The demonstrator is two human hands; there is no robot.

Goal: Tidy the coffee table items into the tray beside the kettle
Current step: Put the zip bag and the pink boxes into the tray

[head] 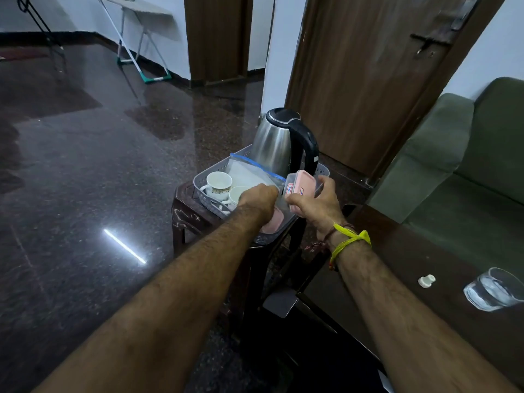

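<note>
Two hands over tray: right hand clamped on pink box, left hand grip hidden. Best lowered flat beside cups, clear of kettle.

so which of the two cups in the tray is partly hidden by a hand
The nearer cup: the left hand covers its right side. The farther cup, with the patterned band, shows whole.

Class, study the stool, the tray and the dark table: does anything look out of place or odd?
Two things remain on the dark table, away from the tray: a small white cap and a drinking glass near its right edge. In the tray, the zip bag stands tilted against the kettle rather than lying flat.
</note>
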